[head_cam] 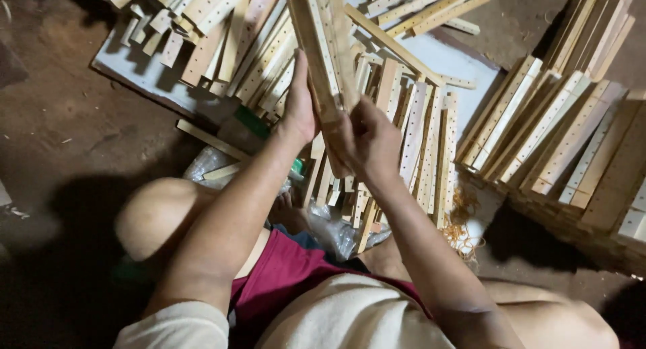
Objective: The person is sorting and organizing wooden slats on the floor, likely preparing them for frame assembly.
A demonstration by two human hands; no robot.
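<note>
Head view: left hand (299, 110) and right hand (370, 144) clasp, seemingly squarely, the slat bundle (323, 59).

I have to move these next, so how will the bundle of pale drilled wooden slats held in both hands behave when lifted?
The bundle of pale drilled wooden slats probably stays stiff: it stands upright between the left hand and right hand without sagging. It looks fairly light, being thin and perforated. The loose slats may well slide apart, since no band is visible around them.

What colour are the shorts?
Dark red shorts, seen best in the head view, below the forearms.
</note>
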